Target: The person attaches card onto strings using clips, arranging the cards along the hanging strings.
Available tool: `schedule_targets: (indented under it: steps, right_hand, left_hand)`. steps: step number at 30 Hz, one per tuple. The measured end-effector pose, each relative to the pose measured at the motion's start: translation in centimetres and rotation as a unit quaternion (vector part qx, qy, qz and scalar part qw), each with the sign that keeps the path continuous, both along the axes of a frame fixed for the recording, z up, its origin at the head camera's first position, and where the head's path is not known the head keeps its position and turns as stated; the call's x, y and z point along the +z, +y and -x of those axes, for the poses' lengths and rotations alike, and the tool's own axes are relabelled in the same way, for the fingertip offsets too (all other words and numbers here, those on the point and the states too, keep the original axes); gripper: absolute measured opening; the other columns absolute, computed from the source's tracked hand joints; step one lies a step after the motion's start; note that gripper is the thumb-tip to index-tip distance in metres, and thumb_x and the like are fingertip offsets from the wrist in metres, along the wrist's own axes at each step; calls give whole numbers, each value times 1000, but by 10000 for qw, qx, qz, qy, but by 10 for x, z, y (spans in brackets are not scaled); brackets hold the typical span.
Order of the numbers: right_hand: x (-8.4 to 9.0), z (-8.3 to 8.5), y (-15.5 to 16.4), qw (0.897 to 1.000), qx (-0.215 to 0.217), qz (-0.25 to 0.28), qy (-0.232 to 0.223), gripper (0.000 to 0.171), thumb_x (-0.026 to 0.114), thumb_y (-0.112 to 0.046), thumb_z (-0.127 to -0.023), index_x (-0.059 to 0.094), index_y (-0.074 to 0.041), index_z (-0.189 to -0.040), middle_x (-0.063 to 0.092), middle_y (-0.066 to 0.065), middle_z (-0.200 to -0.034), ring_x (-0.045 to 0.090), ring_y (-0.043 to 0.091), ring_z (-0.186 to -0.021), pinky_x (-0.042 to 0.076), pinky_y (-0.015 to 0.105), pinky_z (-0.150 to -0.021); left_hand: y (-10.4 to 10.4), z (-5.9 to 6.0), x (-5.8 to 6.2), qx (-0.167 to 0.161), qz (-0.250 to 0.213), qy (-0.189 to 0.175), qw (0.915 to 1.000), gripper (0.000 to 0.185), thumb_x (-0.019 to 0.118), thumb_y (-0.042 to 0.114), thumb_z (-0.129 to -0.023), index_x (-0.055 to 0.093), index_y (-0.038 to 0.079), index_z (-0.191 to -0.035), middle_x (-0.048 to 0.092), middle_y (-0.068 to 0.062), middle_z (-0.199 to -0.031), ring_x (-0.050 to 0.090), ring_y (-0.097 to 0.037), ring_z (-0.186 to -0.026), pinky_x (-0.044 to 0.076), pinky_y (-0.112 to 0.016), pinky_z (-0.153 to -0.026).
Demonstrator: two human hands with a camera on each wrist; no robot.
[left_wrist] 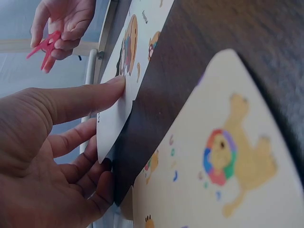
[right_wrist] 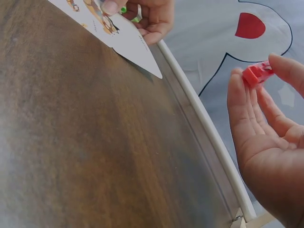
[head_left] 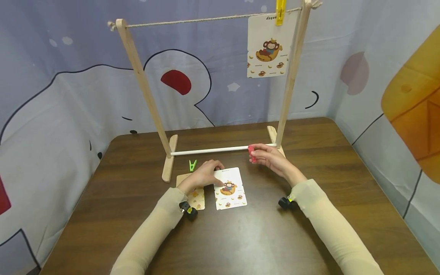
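My left hand (head_left: 205,173) pinches the top left edge of a white card with a monkey and banana picture (head_left: 228,191). In the left wrist view the thumb presses on the card's face while the fingers reach behind its edge, and the card is tilted up a little. Over the table to the right, my right hand (head_left: 273,158) holds a red clothespin (right_wrist: 257,73) between thumb and fingertips. A tan card with a lion-like animal (left_wrist: 190,156) lies beneath the left wrist, partly covered by it. Just beyond that card is a green clothespin (head_left: 193,165).
A wooden frame (head_left: 148,89) with a rope (head_left: 192,21) across its top stands at the back. A yellow clothespin (head_left: 280,12) holds another monkey card (head_left: 266,49) at the rope's right end. A white rod (head_left: 209,150) joins the frame's feet. Behind hangs a printed curtain (head_left: 220,103).
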State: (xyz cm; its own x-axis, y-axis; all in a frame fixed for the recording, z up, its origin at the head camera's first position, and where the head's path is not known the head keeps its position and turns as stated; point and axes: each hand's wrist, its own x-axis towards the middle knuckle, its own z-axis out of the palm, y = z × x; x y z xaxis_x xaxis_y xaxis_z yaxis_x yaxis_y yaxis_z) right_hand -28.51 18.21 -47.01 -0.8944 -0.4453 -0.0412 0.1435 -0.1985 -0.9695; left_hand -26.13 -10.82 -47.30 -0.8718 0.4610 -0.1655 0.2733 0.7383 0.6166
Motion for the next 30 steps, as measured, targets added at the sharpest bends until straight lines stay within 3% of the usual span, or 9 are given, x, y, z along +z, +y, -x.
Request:
schedule_targets:
  steps: [13, 21, 26, 30]
  right_hand:
    - [-3, 0, -1, 9993, 341, -168, -2, 48, 53, 2, -99, 39, 17, -142, 64, 9, -109, 71, 19, -86, 57, 32, -83]
    - [-3, -2, 5, 9985, 503, -194, 132, 41, 51, 2, -98, 41, 12, -137, 58, 21, -113, 72, 23, -87, 56, 35, -83]
    - [-1, -3, 7, 9984, 543, -75, 128, 32, 49, 2, -99, 41, 4, -130, 63, 19, -105, 73, 27, -90, 56, 37, -83]
    - [1, -2, 10, 9981, 539, -116, 266, 41, 50, 1, -99, 41, 5, -139, 62, 16, -105, 73, 27, -95, 55, 36, -84]
  left_hand:
    - [2, -2, 3, -10, -120, 92, 9999, 52, 89, 13, -77, 62, 9, -121, 61, -4, -111, 56, -20, -101, 46, -37, -92]
    - [-2, 0, 6, 215, -429, 198, 9987, 57, 86, 11, -81, 57, 9, -130, 66, -8, -119, 63, -21, -99, 50, -39, -89]
    - [-8, 4, 17, 247, -582, 143, 9979, 59, 81, 15, -86, 54, 6, -138, 66, -9, -116, 64, -20, -98, 51, -40, -90]
    - [-13, 9, 28, 190, -755, 146, 9969, 55, 76, 17, -91, 53, 4, -139, 67, -9, -114, 64, -21, -95, 51, -39, -86]
